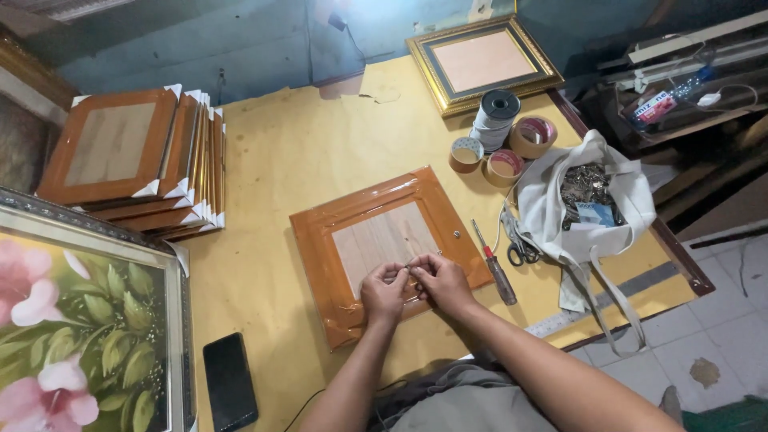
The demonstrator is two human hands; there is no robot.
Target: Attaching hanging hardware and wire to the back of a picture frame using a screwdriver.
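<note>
Both hands meet over one brown picture frame that lies back-side up in the middle of the yellow tabletop. The left hand and the right hand have their fingers pinched together on a small thin metal piece, too small to make out, just above the frame's pale backing board.

At the left stands one stack of brown frames with white corner guards; their number cannot be counted. One gold frame lies at the far edge, and one flower painting in a silver frame at the near left. Near the gold frame sit three tape rolls and one spool. One screwdriver, one pair of scissors and one black phone lie about. One white cloth bag lies open, holding a heap of small metal fittings.
</note>
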